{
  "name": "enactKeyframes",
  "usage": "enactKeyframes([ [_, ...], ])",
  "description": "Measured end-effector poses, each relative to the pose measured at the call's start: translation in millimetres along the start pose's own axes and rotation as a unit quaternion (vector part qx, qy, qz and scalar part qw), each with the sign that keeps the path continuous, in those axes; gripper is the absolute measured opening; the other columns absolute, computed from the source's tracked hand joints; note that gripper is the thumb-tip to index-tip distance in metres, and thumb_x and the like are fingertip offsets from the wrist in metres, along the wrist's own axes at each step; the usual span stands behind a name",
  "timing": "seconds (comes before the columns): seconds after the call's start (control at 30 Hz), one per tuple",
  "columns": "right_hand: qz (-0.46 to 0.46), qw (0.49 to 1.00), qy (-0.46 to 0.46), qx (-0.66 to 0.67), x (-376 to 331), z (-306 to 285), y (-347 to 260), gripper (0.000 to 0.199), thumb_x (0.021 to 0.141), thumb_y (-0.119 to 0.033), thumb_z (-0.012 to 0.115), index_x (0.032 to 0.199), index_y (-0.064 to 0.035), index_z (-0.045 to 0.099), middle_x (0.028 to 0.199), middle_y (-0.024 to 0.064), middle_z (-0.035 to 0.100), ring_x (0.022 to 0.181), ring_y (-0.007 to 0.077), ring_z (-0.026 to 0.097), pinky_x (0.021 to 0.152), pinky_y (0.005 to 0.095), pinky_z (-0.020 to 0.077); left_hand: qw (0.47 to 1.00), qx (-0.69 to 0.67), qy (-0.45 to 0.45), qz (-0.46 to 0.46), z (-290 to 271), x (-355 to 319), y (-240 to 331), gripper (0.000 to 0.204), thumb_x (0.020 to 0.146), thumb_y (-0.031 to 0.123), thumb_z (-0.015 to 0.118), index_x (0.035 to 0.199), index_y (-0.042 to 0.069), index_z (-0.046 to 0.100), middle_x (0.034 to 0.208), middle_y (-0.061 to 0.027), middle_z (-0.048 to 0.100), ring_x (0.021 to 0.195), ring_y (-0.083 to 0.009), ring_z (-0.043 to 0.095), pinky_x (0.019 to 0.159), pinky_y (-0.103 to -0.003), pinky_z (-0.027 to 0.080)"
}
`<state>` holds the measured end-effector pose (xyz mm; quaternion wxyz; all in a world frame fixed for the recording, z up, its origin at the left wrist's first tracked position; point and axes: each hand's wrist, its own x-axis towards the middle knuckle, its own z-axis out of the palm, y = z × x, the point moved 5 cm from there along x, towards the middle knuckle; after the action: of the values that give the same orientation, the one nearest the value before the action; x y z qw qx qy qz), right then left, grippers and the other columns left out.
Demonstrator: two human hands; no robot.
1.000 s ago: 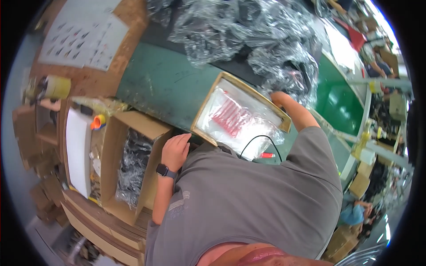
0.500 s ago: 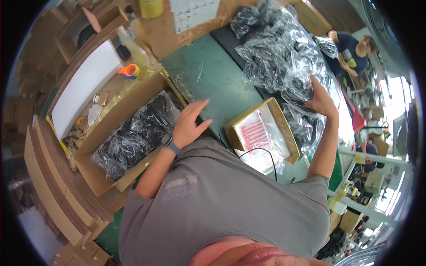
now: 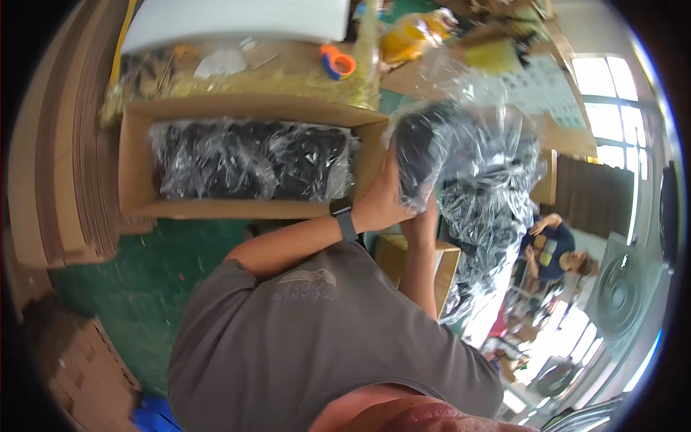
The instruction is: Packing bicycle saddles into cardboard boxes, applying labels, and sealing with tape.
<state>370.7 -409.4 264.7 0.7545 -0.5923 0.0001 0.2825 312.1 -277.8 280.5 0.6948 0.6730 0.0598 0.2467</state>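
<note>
A dark item in a clear plastic bag [image 3: 425,144] is raised beside the right end of an open cardboard box [image 3: 137,169]. My left hand [image 3: 381,198] grips its near left side, fingers partly hidden behind the plastic. Against its lower end is my right hand [image 3: 419,222], closed on it, though the fingers are mostly covered. The loose bag film is smeared by motion. Inside the box lie several black items in clear bags [image 3: 248,162], packed in a row. A heap of similar bagged items [image 3: 482,223] rests to the right of my hands.
A smaller cardboard box [image 3: 446,266] stands behind my right forearm. Beyond the large box, an orange and blue tape roll [image 3: 338,63] lies near a white sheet [image 3: 237,25]. Flattened cardboard [image 3: 65,144] is stacked at left. Another person [image 3: 551,248] is farther off at right.
My right hand has left the heap and come left with a bagged item. My left hand has met it there. The view has turned toward the large box.
</note>
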Motion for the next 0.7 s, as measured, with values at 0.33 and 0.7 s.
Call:
enactKeyframes([
  [0.33,0.166,0.974,0.099,-0.117,0,-18,60,0.036,0.099,-0.011,0.069,0.131,0.0013,0.058,0.113,0.0164,0.071,0.095,0.0244,0.073,0.081,0.0386,0.0619,0.966,0.113,-0.105,-0.207,-112,-34,-159,0.037,0.089,0.023,0.073,0.12,0.003,0.067,0.103,-0.0189,0.073,0.101,-0.0389,0.07,0.089,-0.046,0.055],
  [0.7,0.21,0.846,-0.027,-0.49,10,-8,14,0.054,0.097,-0.015,0.075,0.147,-0.0021,0.057,0.103,0.0043,0.075,0.088,0.0163,0.07,0.078,0.0337,0.055,0.762,0.603,-0.181,-0.149,-66,-60,-374,0.079,0.1,0.021,0.054,0.17,0.027,0.02,0.178,-0.0172,0.001,0.164,-0.0383,0.0,0.126,-0.07,0.004],
])
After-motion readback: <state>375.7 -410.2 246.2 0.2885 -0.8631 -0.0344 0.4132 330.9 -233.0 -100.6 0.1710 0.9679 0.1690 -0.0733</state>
